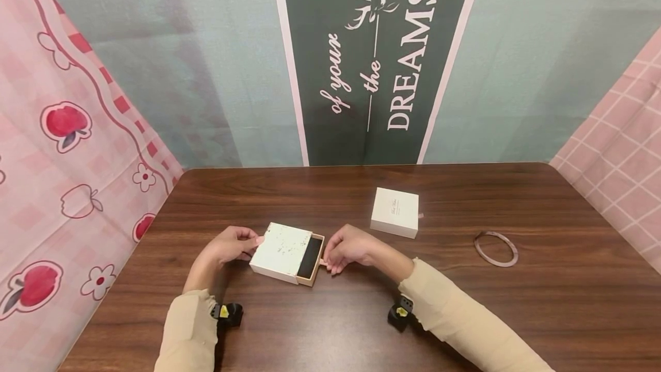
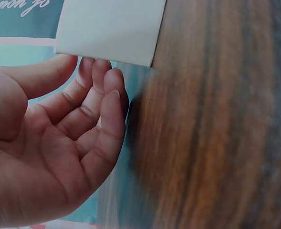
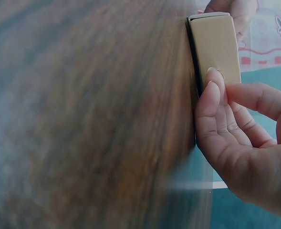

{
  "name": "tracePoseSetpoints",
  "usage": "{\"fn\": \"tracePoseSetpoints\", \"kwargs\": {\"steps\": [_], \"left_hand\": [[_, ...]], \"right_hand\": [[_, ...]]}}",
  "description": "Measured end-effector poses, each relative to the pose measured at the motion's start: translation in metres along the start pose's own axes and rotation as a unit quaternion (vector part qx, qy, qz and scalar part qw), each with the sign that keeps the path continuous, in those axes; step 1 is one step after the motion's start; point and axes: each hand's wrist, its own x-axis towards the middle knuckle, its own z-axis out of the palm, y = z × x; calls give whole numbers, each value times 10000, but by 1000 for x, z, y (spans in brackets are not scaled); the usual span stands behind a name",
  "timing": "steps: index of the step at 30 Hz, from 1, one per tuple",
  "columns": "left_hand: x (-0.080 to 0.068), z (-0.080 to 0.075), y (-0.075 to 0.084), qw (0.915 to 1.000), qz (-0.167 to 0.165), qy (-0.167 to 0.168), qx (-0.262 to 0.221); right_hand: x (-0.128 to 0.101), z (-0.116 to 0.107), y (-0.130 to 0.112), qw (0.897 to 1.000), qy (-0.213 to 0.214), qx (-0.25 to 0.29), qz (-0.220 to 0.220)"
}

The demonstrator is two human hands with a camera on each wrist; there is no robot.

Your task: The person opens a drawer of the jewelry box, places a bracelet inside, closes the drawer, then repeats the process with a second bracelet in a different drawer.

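Observation:
A white drawer-style gift box [image 1: 281, 250] with gold specks lies on the table, its tan drawer [image 1: 306, 282] slid partway out to the right. Black lining [image 1: 310, 258] shows in the opened part. My left hand [image 1: 230, 244] holds the box's closed left end, thumb at the upper edge and fingertips at the end face [image 2: 109, 33]. At the other end, my right hand [image 1: 351, 248] pinches the small pink ribbon tab [image 1: 323, 262] on the drawer front. In the right wrist view, fingers cover the tab against the tan drawer front [image 3: 214, 45].
Behind and to the right stands a second white box [image 1: 395, 211] with small print on top and a short ribbon tab. A pale ring-shaped band [image 1: 497, 249] lies farther right on the brown wooden table [image 1: 341, 326]. Fabric curtains [image 1: 232, 62] hang around the table.

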Motion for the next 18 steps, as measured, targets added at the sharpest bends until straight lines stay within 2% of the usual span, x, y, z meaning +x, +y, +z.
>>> {"fn": "tracePoseSetpoints", "kwargs": {"steps": [18], "left_hand": [[-1,1,1,10000,-45,51,67]], "right_hand": [[-4,-6,5,10000,-2,-8,-11]]}}
